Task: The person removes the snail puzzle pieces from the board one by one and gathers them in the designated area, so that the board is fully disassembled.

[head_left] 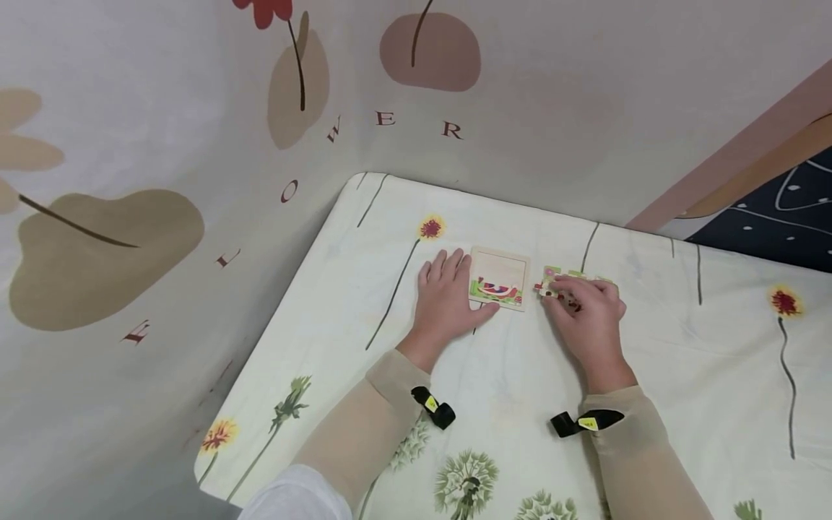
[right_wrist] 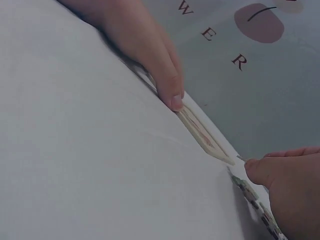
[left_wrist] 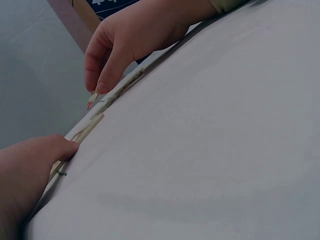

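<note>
A square wooden puzzle tray (head_left: 500, 267) lies on the bed, its lower part filled with colourful pieces (head_left: 495, 290) and its upper part bare wood. My left hand (head_left: 445, 300) lies along the tray's left side, fingers extended, the thumb at its near edge. To the right of the tray, my right hand (head_left: 588, 310) pinches a small puzzle piece (left_wrist: 93, 99) between thumb and fingers, just above the sheet. Beneath and around that hand lie several loose puzzle pieces (head_left: 552, 271), partly hidden by it; the right wrist view shows them edge-on.
A pale sheet (head_left: 507, 390) printed with flowers and dandelions covers the bed. Behind it and on the left hangs a fabric wall (head_left: 533, 137) with printed letters and shapes. Dark patterned fabric (head_left: 773, 209) shows at the far right.
</note>
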Demonstrator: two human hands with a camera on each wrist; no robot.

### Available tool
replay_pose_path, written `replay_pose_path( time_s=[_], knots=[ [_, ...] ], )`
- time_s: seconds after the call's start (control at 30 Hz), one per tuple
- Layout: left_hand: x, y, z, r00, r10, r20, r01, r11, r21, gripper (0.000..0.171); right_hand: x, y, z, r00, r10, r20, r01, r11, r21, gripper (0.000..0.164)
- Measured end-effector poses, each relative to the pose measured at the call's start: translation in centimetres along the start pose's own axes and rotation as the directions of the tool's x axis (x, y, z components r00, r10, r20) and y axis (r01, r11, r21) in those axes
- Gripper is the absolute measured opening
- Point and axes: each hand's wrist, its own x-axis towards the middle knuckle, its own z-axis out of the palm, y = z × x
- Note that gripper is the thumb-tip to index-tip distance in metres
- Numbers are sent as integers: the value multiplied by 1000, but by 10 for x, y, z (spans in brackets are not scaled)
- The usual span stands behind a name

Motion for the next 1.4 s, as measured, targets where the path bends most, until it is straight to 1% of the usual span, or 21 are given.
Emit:
replay_pose_path(
  time_s=[0.23,0.43,0.77,1.03,1.4],
  knots=[
    [0,0,-2,1000,-1,1,1,1000,-4,105,-3,8,-7,1000,6,1,-6,1000,-10,19],
    [-1,1,-3,1000,-6,4,6,1000,-5,104,-7,12,-16,999,52,5,-52,999,-4,22],
    [0,1,-4,1000,-8,-6,7,1000,-18,103,-9,19,-24,997,65,-28,-65,998,-4,22],
    [1,2,-1,1000,-6,-6,6,1000,-30,103,-13,29,-33,996,59,-64,-59,998,-4,23],
    [1,1,0,1000,-3,-10,3,1000,-13,104,-21,46,-43,988,133,-82,-138,989,-47,27]
  ],
)
